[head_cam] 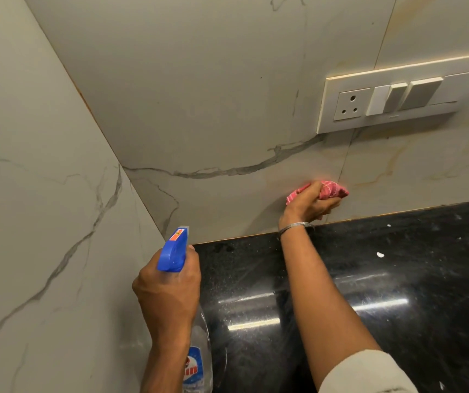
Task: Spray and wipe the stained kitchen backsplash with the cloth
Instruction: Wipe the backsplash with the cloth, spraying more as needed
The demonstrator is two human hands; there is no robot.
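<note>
The right hand was low on the backsplash, just above the seam where the tile met the black counter. Its fingers were curled tight around a bunched pink cloth and pressed it to the wall beside a vertical grout line. The left hand gripped the neck of the spray bottle, fingers wrapped round it under the blue trigger head. The nozzle aimed toward the wall corner, and the bottle was over the counter's left end, well apart from the cloth. The step in hand appeared to be the wiping. Faint yellowish marks showed on the tile around the cloth, further right, and up toward the switch plate. A flatter pad of cloth would probably cover more tile than this tight wad. Firm, overlapping strokes along the counter seam and the grout line seemed the surest way to lift residue there, with the cloth turned to a fresh face as it soiled. Near the socket, wetting the cloth rather than the wall looked the safer course.
</note>
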